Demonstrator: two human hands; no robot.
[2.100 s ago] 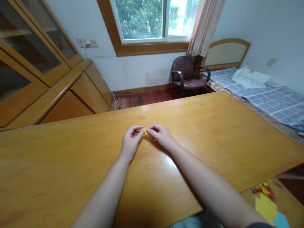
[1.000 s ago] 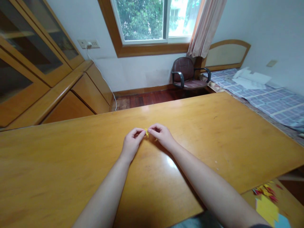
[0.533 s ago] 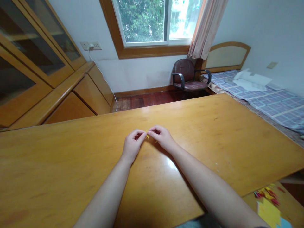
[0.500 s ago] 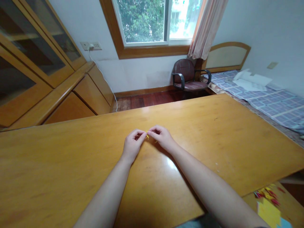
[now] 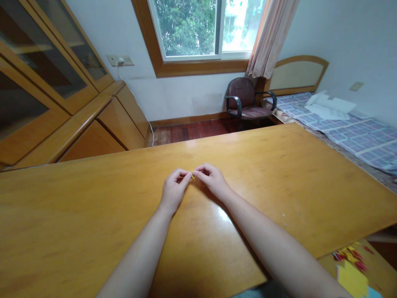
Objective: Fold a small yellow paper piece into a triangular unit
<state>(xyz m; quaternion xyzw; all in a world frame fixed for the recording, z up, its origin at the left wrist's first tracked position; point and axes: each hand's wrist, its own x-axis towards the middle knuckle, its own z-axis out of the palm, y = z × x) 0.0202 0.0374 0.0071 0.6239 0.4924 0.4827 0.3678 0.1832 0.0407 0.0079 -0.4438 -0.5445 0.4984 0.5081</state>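
Note:
Both my hands meet over the middle of a wide wooden table [image 5: 294,178]. My left hand [image 5: 172,190] and my right hand [image 5: 211,180] each pinch a tiny folded yellow paper piece [image 5: 192,176] between thumb and fingertips. Only a sliver of the yellow paper shows between the fingertips; the rest is hidden by my fingers. The wrists rest on or just above the tabletop.
At the lower right, a lower surface holds yellow paper sheets [image 5: 353,278] and a pile of small coloured paper bits [image 5: 347,254]. Wooden cabinets [image 5: 56,103] line the left wall. A dark office chair [image 5: 245,99] and a bed [image 5: 347,128] stand beyond the table.
The pinch has tightened, so less of the yellow paper shows than two seconds ago. My hands stay in the same spot; the camera has tilted slightly.

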